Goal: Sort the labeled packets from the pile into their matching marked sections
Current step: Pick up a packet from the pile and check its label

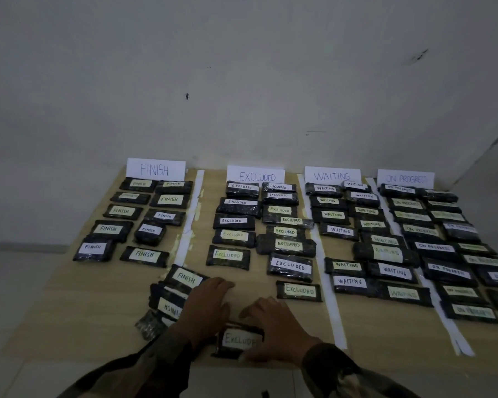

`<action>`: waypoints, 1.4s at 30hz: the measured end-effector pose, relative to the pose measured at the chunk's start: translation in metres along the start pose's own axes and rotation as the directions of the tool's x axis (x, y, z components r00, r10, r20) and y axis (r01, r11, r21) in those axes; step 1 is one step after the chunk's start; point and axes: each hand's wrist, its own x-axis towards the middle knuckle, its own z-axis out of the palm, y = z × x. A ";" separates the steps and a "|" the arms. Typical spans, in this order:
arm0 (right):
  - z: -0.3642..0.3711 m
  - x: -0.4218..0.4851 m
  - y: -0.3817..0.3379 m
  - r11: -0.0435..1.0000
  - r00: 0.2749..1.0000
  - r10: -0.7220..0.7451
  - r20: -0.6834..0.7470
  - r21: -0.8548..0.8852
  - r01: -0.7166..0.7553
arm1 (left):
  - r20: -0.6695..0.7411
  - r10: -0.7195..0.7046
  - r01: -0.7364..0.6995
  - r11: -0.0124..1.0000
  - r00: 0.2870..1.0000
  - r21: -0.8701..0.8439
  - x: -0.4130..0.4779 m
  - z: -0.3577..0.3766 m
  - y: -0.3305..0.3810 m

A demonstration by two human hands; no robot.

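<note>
Wooden board (385, 328) bears rows of dark labelled packets (291, 267), white divider strips (336, 311), apparently paper section signs (155, 169)

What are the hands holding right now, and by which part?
The right hand grips the EXCLUDED packet by its right end. The left hand lies flat by the pile, holding nothing.

FINISH sign (155, 169), EXCLUDED sign (256, 176), WAITING sign (332, 176), ON PROGRESS sign (406, 178); front packet (240, 339): EXCLUDED.

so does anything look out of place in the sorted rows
One EXCLUDED packet juts right across the white divider strip toward WAITING. A FINISH packet lies tilted at the foot of the strip beside FINISH.
</note>
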 end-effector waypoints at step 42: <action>-0.016 0.079 -0.001 0.928 0.952 0.189 -0.241 -0.274 -0.253 | -0.167 0.037 -0.040 0.999 0.985 -0.013 0.024 -0.044 -0.081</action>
